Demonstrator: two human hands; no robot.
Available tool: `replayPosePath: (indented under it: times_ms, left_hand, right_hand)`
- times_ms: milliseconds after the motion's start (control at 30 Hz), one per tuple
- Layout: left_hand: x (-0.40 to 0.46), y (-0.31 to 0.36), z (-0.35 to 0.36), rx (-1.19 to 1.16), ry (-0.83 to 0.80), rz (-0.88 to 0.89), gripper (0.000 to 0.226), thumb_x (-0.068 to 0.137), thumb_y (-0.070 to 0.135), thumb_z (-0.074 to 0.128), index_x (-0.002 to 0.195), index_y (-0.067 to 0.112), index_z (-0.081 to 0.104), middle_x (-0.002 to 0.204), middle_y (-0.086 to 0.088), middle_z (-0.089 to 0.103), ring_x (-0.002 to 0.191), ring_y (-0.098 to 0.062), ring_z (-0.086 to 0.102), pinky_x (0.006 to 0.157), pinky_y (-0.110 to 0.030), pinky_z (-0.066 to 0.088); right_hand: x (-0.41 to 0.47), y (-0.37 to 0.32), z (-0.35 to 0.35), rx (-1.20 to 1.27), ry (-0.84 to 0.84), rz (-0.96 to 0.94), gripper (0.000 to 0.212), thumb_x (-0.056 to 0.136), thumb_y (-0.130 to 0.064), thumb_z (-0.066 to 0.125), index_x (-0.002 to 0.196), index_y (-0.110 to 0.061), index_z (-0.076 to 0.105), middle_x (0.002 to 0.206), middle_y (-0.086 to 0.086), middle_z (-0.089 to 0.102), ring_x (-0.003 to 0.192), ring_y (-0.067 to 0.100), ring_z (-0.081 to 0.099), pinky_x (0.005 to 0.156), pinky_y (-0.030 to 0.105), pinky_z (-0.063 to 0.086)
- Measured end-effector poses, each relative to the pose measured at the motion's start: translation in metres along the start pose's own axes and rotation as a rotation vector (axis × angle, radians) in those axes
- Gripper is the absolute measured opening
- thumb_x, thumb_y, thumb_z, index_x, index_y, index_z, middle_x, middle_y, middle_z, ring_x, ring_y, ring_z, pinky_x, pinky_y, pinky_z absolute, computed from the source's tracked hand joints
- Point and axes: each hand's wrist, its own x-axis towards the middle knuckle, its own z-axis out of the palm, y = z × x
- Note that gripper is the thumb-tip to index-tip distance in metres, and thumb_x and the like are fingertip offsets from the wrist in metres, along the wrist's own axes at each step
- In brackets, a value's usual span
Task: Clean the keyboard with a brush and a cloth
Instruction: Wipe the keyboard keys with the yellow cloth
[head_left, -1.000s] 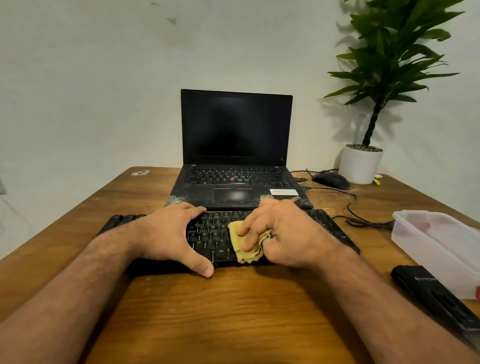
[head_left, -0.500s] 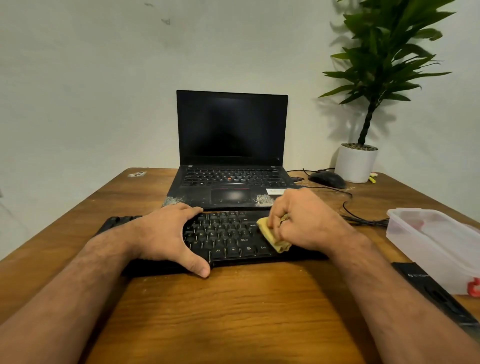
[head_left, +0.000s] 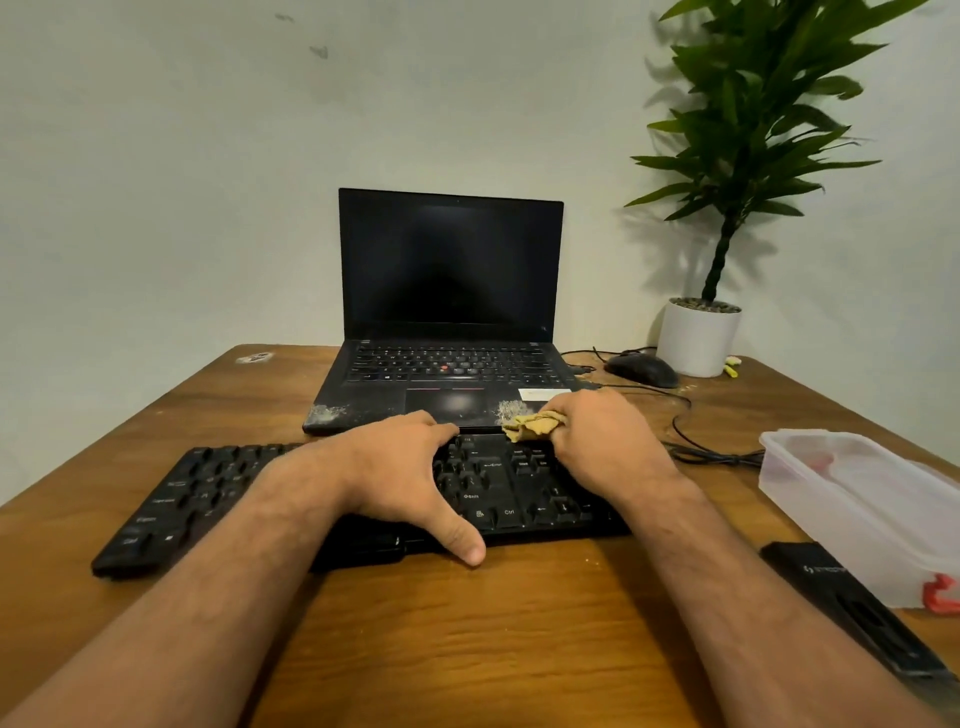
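A black external keyboard (head_left: 197, 499) lies across the wooden table in front of me. My left hand (head_left: 400, 467) rests flat on its middle, fingers over the keys and thumb at the front edge. My right hand (head_left: 608, 441) is closed on a crumpled yellow cloth (head_left: 530, 426), which presses at the keyboard's far edge on the right part, close to the laptop's front edge. My right hand and forearm hide the keyboard's right end. No brush is in view.
A black laptop (head_left: 447, 374) stands open behind the keyboard, with dusty patches on its palm rest. A mouse (head_left: 641, 370) and its cable, and a potted plant (head_left: 698, 338), are at the back right. A clear plastic container (head_left: 857, 499) and a flat black case (head_left: 852, 603) lie at the right.
My right hand has moved the cloth from the keyboard's middle front to the right and up to its far edge. My left hand stays on the keyboard.
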Motion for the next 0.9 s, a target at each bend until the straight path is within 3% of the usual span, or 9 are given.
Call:
replayPosePath:
  times_ms: [67, 133, 233, 367, 533, 600, 700, 800, 900]
  left_hand:
    - [-0.002, 0.0, -0.001, -0.008, 0.014, 0.013, 0.139, 0.04, 0.076, 0.083, 0.154, 0.027, 0.022, 0.141, 0.012, 0.038, 0.13, -0.013, 0.042, 0.114, -0.038, 0.037]
    - [-0.003, 0.0, -0.001, -0.001, 0.029, 0.019, 0.13, 0.042, 0.075, 0.083, 0.15, 0.028, 0.03, 0.131, 0.013, 0.043, 0.119, -0.011, 0.046, 0.11, -0.036, 0.041]
    - [-0.003, -0.003, 0.003, 0.0, 0.046, 0.03, 0.127, 0.038, 0.081, 0.08, 0.146, 0.032, 0.035, 0.123, 0.016, 0.045, 0.115, -0.009, 0.048, 0.107, -0.036, 0.043]
    - [-0.002, -0.01, 0.007, 0.019, 0.052, 0.033, 0.15, 0.027, 0.092, 0.067, 0.155, 0.029, 0.021, 0.145, 0.014, 0.036, 0.132, -0.012, 0.04, 0.114, -0.039, 0.036]
    - [-0.004, -0.011, 0.007, -0.001, 0.043, 0.026, 0.154, 0.028, 0.092, 0.067, 0.157, 0.027, 0.014, 0.156, 0.011, 0.026, 0.141, -0.013, 0.031, 0.118, -0.04, 0.031]
    - [-0.004, -0.009, 0.007, -0.006, 0.04, 0.035, 0.15, 0.034, 0.088, 0.072, 0.157, 0.026, 0.013, 0.157, 0.01, 0.025, 0.142, -0.014, 0.029, 0.119, -0.039, 0.03]
    - [-0.005, -0.007, 0.006, -0.007, 0.037, 0.033, 0.141, 0.042, 0.082, 0.077, 0.156, 0.025, 0.018, 0.149, 0.013, 0.033, 0.135, -0.012, 0.036, 0.116, -0.036, 0.034]
    - [-0.005, -0.005, 0.005, -0.015, 0.05, 0.042, 0.125, 0.043, 0.079, 0.08, 0.147, 0.028, 0.035, 0.129, 0.017, 0.043, 0.119, -0.007, 0.045, 0.108, -0.035, 0.042]
    - [-0.006, -0.005, 0.005, 0.004, 0.037, 0.043, 0.136, 0.044, 0.08, 0.078, 0.155, 0.026, 0.02, 0.143, 0.015, 0.037, 0.13, -0.009, 0.039, 0.114, -0.036, 0.036]
  right_hand:
    - [-0.002, -0.016, 0.001, 0.081, -0.066, -0.063, 0.029, 0.097, -0.013, 0.05, 0.112, -0.026, 0.071, 0.098, -0.003, 0.068, 0.094, 0.013, 0.059, 0.084, 0.031, 0.052]
    - [-0.005, -0.034, 0.004, 0.126, -0.098, -0.161, 0.034, 0.095, -0.008, 0.049, 0.114, -0.025, 0.072, 0.102, -0.001, 0.069, 0.097, 0.015, 0.058, 0.09, 0.033, 0.051]
    - [-0.005, -0.041, 0.0, 0.111, -0.01, -0.211, 0.037, 0.093, -0.006, 0.049, 0.115, -0.026, 0.071, 0.1, -0.002, 0.066, 0.104, 0.016, 0.052, 0.093, 0.034, 0.047]
    - [-0.004, -0.027, -0.004, 0.07, -0.071, -0.106, 0.038, 0.091, -0.005, 0.055, 0.112, -0.03, 0.075, 0.102, -0.002, 0.071, 0.099, 0.015, 0.06, 0.089, 0.032, 0.052]
    - [-0.005, -0.005, -0.014, 0.05, 0.051, 0.04, 0.039, 0.089, -0.002, 0.056, 0.118, -0.024, 0.071, 0.111, 0.003, 0.069, 0.101, 0.019, 0.061, 0.095, 0.035, 0.052]
    - [-0.011, -0.008, -0.013, 0.073, -0.004, 0.032, 0.04, 0.091, -0.003, 0.056, 0.121, -0.026, 0.07, 0.111, 0.002, 0.069, 0.091, 0.012, 0.055, 0.09, 0.028, 0.05]
    - [-0.016, -0.023, -0.006, 0.164, -0.074, -0.074, 0.043, 0.092, -0.002, 0.054, 0.117, -0.032, 0.071, 0.1, -0.005, 0.065, 0.081, 0.003, 0.052, 0.07, 0.016, 0.044]
    - [-0.016, -0.033, -0.003, 0.29, -0.042, -0.192, 0.043, 0.091, 0.001, 0.053, 0.112, -0.031, 0.073, 0.103, -0.008, 0.07, 0.097, 0.008, 0.057, 0.085, 0.025, 0.049]
    - [-0.009, -0.027, 0.0, 0.179, -0.053, -0.113, 0.043, 0.092, -0.003, 0.056, 0.118, -0.033, 0.071, 0.115, -0.003, 0.07, 0.097, 0.011, 0.055, 0.09, 0.027, 0.048]
